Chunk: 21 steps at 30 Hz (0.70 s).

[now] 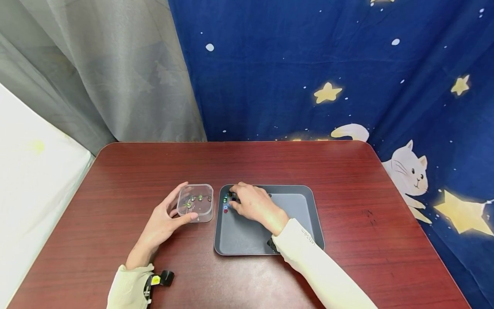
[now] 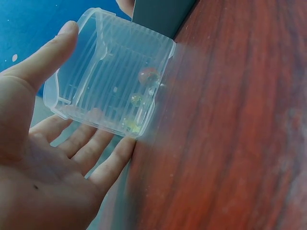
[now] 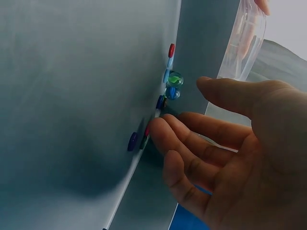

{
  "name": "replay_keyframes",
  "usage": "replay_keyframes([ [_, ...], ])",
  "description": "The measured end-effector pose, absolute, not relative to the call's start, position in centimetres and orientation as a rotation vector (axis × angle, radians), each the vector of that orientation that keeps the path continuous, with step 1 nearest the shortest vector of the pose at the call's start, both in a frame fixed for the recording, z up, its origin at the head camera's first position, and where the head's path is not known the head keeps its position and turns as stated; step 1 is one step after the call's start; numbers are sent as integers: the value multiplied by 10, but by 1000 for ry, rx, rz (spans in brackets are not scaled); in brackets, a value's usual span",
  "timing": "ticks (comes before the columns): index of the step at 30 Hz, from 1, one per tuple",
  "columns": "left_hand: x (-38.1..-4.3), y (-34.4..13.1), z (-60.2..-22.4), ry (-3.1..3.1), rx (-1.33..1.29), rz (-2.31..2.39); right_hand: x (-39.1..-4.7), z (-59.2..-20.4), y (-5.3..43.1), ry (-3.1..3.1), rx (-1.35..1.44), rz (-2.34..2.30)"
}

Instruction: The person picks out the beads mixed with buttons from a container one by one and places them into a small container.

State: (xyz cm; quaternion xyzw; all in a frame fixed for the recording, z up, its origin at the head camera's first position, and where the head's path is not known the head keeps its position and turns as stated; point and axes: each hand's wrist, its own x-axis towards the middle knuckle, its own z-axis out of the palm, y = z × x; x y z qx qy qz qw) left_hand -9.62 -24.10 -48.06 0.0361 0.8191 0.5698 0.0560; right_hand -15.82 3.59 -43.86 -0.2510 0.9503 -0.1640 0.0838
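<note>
Head view: the left hand (image 1: 164, 219) grips a clear square plastic box (image 1: 202, 208) (glass beads (image 1: 200, 198) inside) between thumb and fingers, just beside the left edge of a dark grey rectangular tray (image 1: 247, 236) on the reddish-brown desk (image 1: 347, 171). Near the tray's far left corner, the right hand (image 1: 256, 205), fingers loosely bent and thumb apart, nears small coloured discs (image 3: 132, 142) and round marbles (image 3: 175, 79).

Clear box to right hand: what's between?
In the head view, between the clear box and the right hand lie a few small beads, the left rim of the tray and a narrow strip of bare table.
</note>
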Motion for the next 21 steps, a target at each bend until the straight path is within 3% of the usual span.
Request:
replay_keyframes([
  [21,-96,-241,-484,2506,106,1710,-155,-442,33,2854,-813,-369],
])
